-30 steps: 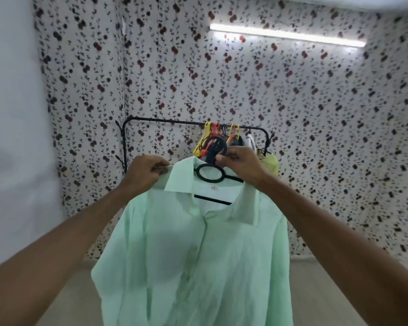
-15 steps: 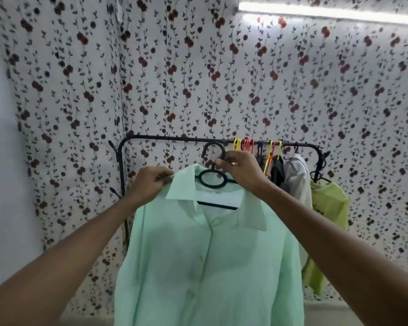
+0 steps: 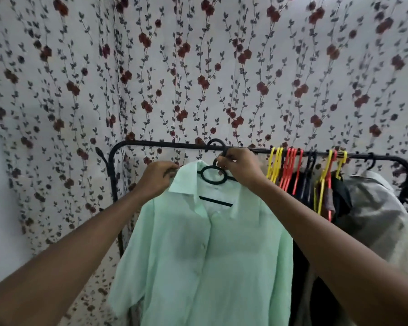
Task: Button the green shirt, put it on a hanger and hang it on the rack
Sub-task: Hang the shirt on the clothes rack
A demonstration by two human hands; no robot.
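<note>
The green shirt is hanging on a black plastic hanger and it is looking soft, thin and a little see-through. Its front is buttoned up, with small pale buttons running down the middle, and the collar is lying open and flat. The hanger is showing a round ring below its curved hook, and a straight bar is peeking out inside the neck of the shirt.

The person is holding the shirt up right at the rack, which is a thin black metal rail with bent corners. The right hand is pinching the neck of the hanger, just under the hook, and the hook is sitting up at the rail. I cannot tell if it is really resting on it. The left hand is gripping the shirt's shoulder beside the collar.

Farther along the rail, yellow hangers and red hangers are dangling in bunches, skinny and shiny. A gray shirt is hanging past them. Behind everything, the wall is wearing bumpy paper with dark red flowers and leafy vines.
</note>
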